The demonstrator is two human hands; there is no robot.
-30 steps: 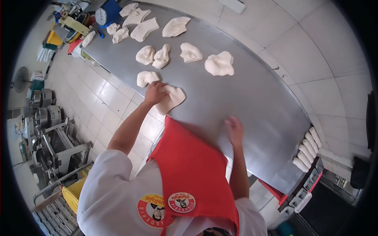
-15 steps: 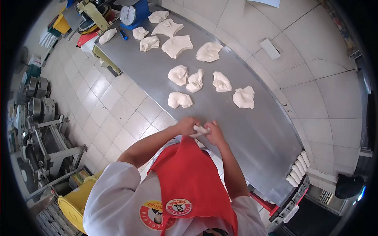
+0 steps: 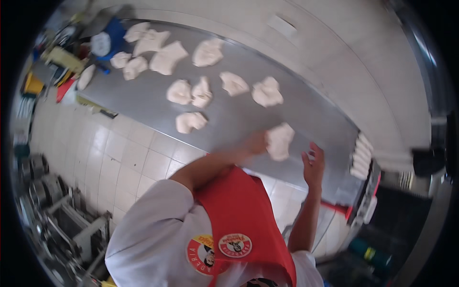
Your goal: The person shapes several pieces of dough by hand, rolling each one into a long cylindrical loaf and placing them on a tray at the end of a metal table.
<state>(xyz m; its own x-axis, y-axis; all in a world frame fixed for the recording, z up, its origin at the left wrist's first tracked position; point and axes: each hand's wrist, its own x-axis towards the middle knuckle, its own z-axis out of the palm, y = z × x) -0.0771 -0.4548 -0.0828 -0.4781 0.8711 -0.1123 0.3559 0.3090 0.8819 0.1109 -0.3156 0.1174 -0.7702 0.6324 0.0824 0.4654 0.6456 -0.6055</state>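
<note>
A flattened piece of pale dough (image 3: pixel 281 142) is at the near side of the steel table, its left edge at my left hand (image 3: pixel 258 142). That hand is blurred by motion, but its fingers seem to grip the edge. To the right of the dough, my right hand (image 3: pixel 313 165) is raised with its fingers apart and nothing in them. Several other irregular dough pieces lie beyond, among them a curled one (image 3: pixel 191 122), a folded one (image 3: pixel 202 92) and a lumpy one (image 3: pixel 267 92).
The grey steel table (image 3: pixel 143 107) runs from far left to right. Shaped dough rolls (image 3: pixel 361 155) stand in a row at its right end. A blue dial scale (image 3: pixel 113 39) sits at the far left, near one oblong dough piece (image 3: pixel 86 77). Metal racks (image 3: pixel 83 239) stand at lower left.
Both hands were together on a small dough roll; now they are apart, the right one farther right. A flattened dough piece now shows by my left hand. The whole view has shifted.
</note>
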